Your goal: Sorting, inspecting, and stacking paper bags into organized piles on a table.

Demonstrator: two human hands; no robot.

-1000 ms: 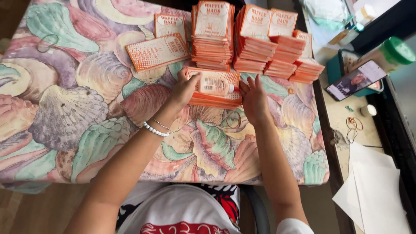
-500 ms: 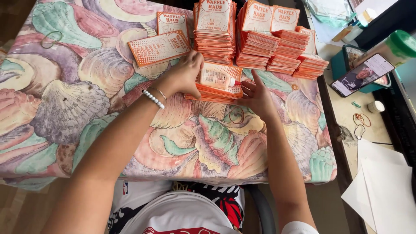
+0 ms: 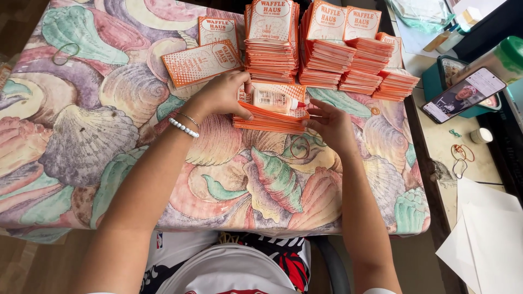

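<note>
Now both hands (image 3: 223,95) (image 3: 329,122) grip orange packets (image 3: 269,117) (glue bottle (image 3: 275,99) atop).

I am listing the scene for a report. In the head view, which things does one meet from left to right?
Green rubber band → left hand → glue bottle → right hand → phone → white paper sheets.

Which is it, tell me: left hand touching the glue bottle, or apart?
Touching. Head view shows the left hand's fingertips on the glue bottle's base end.

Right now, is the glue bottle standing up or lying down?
Lying down: the glue bottle rests on its side atop the orange stack, nozzle pointing right.
</note>
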